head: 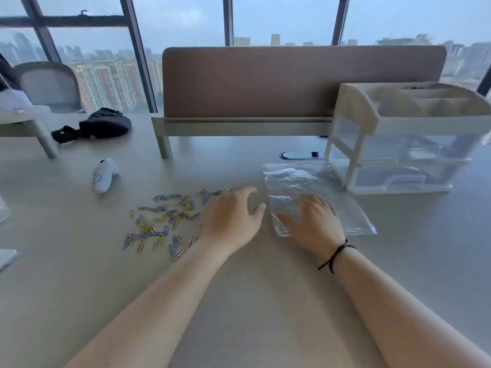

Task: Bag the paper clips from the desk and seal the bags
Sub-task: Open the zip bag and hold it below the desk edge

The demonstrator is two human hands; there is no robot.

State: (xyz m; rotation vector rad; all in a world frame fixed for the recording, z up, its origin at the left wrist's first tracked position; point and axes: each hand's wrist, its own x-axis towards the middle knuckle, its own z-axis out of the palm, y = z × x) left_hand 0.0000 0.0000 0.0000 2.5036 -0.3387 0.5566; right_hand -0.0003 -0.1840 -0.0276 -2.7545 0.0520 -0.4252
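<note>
While both hands' fingers spread, holding nothing: right hand [313, 221] on bag [318, 197], organizer [403, 144] beside.

Clips [162, 221] left on desk [252, 301], bags [313, 192] right, organizer [398, 144] behind.

Desk [252, 301] bare near edge; drawer organizer [403, 144] walls right side, divider panel [292, 81] blocks rear (left scattered clips [162, 219]).

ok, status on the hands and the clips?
Left hand open beside paper clips. Right hand flat on bag. Nothing bagged yet.
</note>
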